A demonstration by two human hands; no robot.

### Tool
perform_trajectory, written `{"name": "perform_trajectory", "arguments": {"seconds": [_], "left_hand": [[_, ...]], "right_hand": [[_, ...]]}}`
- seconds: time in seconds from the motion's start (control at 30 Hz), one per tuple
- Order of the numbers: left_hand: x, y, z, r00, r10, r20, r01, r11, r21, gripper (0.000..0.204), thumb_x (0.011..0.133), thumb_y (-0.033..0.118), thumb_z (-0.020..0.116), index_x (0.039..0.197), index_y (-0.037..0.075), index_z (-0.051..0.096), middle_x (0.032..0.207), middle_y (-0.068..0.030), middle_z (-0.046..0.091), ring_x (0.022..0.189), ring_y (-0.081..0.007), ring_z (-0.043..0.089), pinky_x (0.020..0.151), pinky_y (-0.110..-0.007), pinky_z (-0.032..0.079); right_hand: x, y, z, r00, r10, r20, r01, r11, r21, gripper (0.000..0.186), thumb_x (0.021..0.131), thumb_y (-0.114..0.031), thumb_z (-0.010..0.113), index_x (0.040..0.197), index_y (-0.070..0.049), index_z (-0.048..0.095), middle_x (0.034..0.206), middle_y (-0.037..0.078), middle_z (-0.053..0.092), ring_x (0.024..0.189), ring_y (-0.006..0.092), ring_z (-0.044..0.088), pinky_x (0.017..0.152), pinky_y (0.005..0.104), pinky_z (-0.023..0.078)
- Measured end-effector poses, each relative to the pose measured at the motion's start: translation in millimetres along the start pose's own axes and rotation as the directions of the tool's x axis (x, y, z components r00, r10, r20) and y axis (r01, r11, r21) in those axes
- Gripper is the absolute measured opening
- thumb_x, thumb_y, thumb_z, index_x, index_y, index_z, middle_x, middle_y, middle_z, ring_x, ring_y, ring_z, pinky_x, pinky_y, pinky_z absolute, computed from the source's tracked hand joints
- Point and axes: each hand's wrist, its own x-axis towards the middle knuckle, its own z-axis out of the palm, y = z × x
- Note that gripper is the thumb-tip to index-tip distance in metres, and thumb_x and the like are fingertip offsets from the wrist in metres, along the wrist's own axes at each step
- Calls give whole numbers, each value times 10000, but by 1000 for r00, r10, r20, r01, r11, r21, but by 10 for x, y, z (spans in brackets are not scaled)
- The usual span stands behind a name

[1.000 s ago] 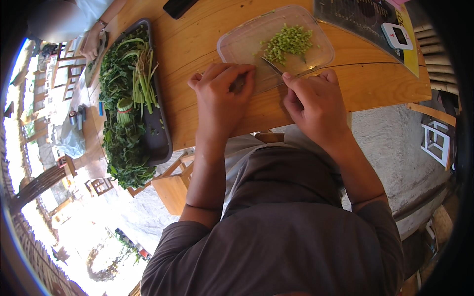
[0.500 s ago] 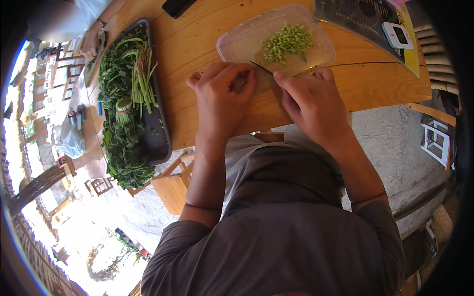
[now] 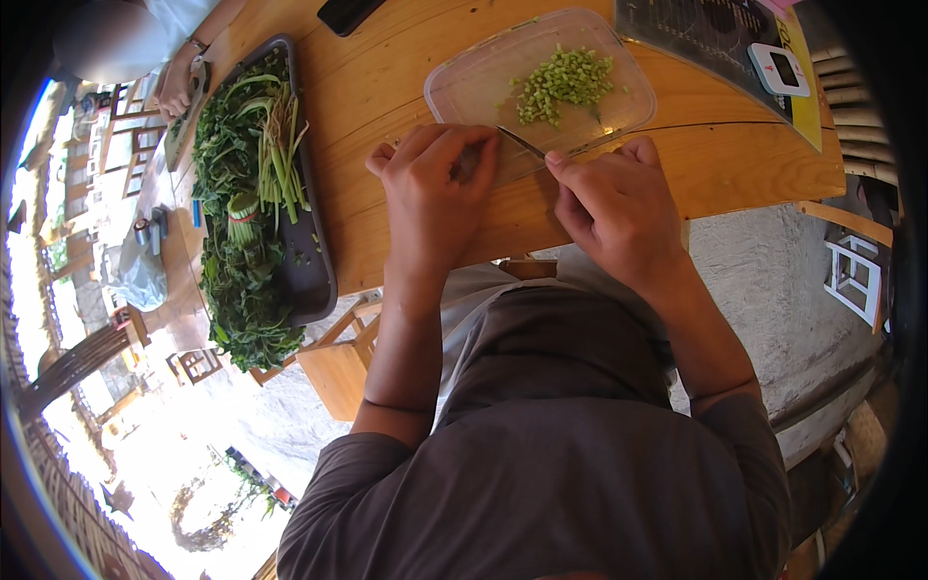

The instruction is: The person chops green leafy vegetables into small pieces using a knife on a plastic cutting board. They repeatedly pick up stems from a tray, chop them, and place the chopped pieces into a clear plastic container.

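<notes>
My right hand (image 3: 619,208) is closed round the handle of a knife (image 3: 522,141), whose thin dark blade points up and left toward my left fingertips. At the near left edge of a clear plastic board or lid (image 3: 474,82), my left hand (image 3: 437,184) is curled with thumb and fingertips pressed together. Whatever sits between those fingers is too small or hidden to make out. A pile of chopped green stems (image 3: 565,85) lies on the clear plastic, beyond the knife tip.
On the left, a dark tray (image 3: 314,271) holds leafy greens (image 3: 242,300) and a tied bundle of stems. A black phone (image 3: 348,14) lies at the table's far edge. A white digital scale (image 3: 778,70) stands at the right. Another person's hand (image 3: 176,89) is at the far left.
My right hand has shifted slightly to the right and nearer to me, drawing the knife with it. My left hand stays almost in place, fingertips still together.
</notes>
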Motion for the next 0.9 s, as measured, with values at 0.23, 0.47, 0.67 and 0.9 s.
{"name": "perform_trajectory", "arguments": {"seconds": [0.23, 0.47, 0.67, 0.9], "left_hand": [[11, 4, -16, 999, -3, 40, 4, 1000, -24, 75, 863, 104, 886, 925, 133, 855, 858, 2, 797, 666, -142, 674, 736, -349, 448], [11, -6, -2, 999, 42, 20, -42, 999, -14, 118, 871, 85, 870, 967, 153, 865, 905, 5, 812, 695, -154, 691, 762, -351, 456], [17, 36, -10, 999, 13, 37, -13, 1000, 4, 124, 875, 81, 867, 977, 151, 865, 919, 3, 812, 707, -153, 699, 767, -348, 468], [30, 10, 3, 999, 43, 30, -42, 998, -37, 96, 871, 62, 862, 954, 111, 856, 905, -28, 805, 657, -167, 690, 665, -335, 495]], "right_hand": [[81, -26, -11, 999, 34, 40, -31, 997, -64, 358, 942, -124, 809, 1288, -96, 725, 776, -16, 644, 740, 203, 649, 893, 408, 438], [46, -35, -20, 997, 64, -45, -64, 998, -16, 404, 907, -81, 815, 1300, -85, 718, 768, -19, 637, 726, 190, 643, 854, 399, 433], [23, -16, -22, 999, 27, -43, -27, 1000, 0, 424, 890, -73, 833, 1301, -83, 728, 771, -19, 629, 715, 194, 630, 831, 393, 435], [36, -17, -10, 999, 40, 34, -39, 999, -25, 396, 930, -101, 819, 1316, -95, 730, 781, -3, 643, 736, 214, 649, 903, 402, 453]]}}
